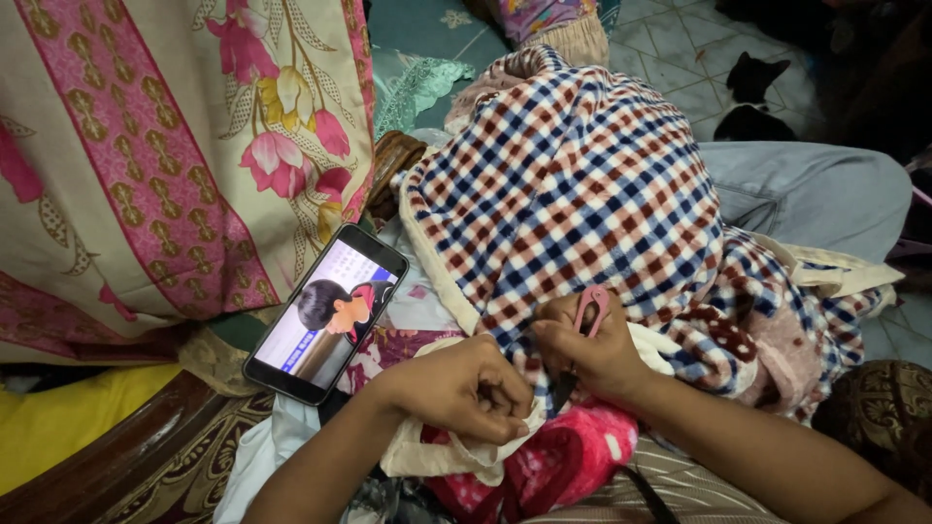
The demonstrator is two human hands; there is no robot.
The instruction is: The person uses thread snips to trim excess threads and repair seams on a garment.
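A checked fleece blanket (573, 184) in red, navy and white lies heaped over my lap. My left hand (461, 388) pinches a cream cloth edge (437, 456) against the blanket's border. My right hand (592, 349) grips small pink-handled scissors (592, 309), with the handle loop sticking up between my fingers and the blades hidden behind the fabric. Both hands are close together at the blanket's lower edge. A bright pink spotted fabric (573, 456) sits just under them.
A smartphone (325, 312) with a video playing leans at the left. A floral pink and cream cloth (165, 146) fills the upper left. A wooden armrest (116, 456) runs bottom left. A black cat (749, 92) sits on the tiled floor at the top right.
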